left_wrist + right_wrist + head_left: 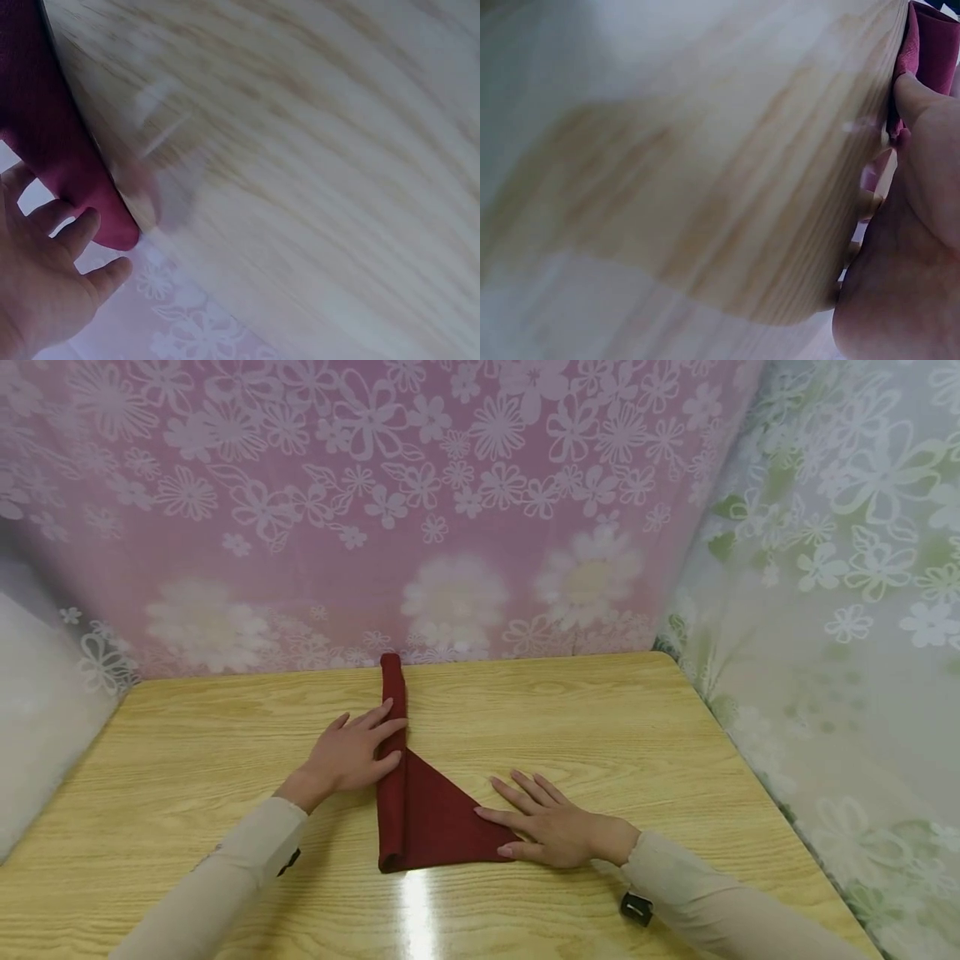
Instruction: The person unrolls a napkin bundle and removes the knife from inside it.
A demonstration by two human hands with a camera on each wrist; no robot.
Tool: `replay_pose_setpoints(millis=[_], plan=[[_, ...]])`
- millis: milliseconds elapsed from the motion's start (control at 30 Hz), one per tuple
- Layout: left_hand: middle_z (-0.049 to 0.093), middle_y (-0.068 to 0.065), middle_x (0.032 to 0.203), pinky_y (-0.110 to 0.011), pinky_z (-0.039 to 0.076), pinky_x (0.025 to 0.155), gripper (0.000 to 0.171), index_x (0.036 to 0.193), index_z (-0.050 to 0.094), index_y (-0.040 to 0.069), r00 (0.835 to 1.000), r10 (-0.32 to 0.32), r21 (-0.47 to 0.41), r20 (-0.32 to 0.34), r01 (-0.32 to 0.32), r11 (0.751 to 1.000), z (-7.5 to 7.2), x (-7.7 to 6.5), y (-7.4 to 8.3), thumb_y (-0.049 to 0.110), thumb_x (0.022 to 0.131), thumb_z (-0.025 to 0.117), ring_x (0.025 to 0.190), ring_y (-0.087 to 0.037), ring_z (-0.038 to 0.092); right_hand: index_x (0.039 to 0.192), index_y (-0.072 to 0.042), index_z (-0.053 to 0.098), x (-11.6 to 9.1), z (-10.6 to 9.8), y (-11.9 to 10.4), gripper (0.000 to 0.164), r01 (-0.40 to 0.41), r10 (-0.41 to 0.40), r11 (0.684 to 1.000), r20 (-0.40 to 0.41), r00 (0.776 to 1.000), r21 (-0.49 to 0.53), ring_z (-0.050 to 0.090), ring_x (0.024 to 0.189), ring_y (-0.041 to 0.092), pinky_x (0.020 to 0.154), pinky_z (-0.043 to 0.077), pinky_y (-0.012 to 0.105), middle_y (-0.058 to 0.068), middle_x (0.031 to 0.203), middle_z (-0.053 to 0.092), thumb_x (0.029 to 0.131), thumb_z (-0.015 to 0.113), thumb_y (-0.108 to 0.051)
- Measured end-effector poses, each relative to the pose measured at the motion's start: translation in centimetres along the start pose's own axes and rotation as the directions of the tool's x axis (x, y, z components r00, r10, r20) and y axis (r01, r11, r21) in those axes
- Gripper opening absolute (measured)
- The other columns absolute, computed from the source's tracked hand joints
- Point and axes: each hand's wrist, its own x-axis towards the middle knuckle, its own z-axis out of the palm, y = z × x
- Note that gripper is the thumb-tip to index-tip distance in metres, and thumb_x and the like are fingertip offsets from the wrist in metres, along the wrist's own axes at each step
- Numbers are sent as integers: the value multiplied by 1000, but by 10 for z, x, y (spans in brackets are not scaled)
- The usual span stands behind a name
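Cloth [37,710], pale and hung like a wall, stands at the far left, right next to the left edge of the table [225,718]. A wide stretch of yellow wood lies between that edge and the left hand [348,756], so there is plenty of room to move on this side. The left hand has its fingers spread, not curled, and they rest on top of the roll [392,810].

The roll is one side of the one red cloth [450,818], which is near the middle of the table. It is long, thin and dark red, and its far end reaches the back edge, by the pink sheet [337,527]. Next to it, the rest of the red cloth lies flat and smooth like a triangle, with a slanted side and a point on the right.

The right hand [558,831] is flat with fingers spread, touching that point. Two hands, two sleeves. More wood lies past the right hand, up to the right edge, where a flowery sheet [825,693] hangs.
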Motion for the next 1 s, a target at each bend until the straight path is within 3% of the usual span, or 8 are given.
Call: replay_pose_setpoints(millis=[300, 733, 1000], plan=[[25, -8, 155, -58, 23, 108, 54, 146, 44, 21, 999, -16, 14, 30, 16, 1000, -3, -9, -7, 47, 98, 43, 139, -27, 30, 154, -30, 19, 0, 2, 1, 58, -5, 5, 1000, 10, 1000, 0, -10, 143, 35, 112, 0, 56, 9, 160, -3, 102, 28, -52], [29, -11, 153, -60, 25, 106, 52, 145, 45, 17, 998, -50, 76, 30, 47, 996, -5, -29, -25, 42, 100, 42, 137, -30, 31, 154, -28, 20, -1, 1, 2, 58, -2, 2, 999, 4, 1000, 32, -10, 143, 36, 112, -1, 57, 10, 159, -3, 102, 30, -51], [29, -11, 153, -60, 22, 107, 62, 147, 42, 18, 996, -56, 127, 63, 47, 991, -5, -33, -27, 57, 99, 34, 138, -30, 29, 154, -28, 20, 2, 2, 2, 58, 7, -7, 1000, -9, 1000, 19, -8, 143, 36, 112, 0, 57, 10, 159, -1, 102, 29, -52]])
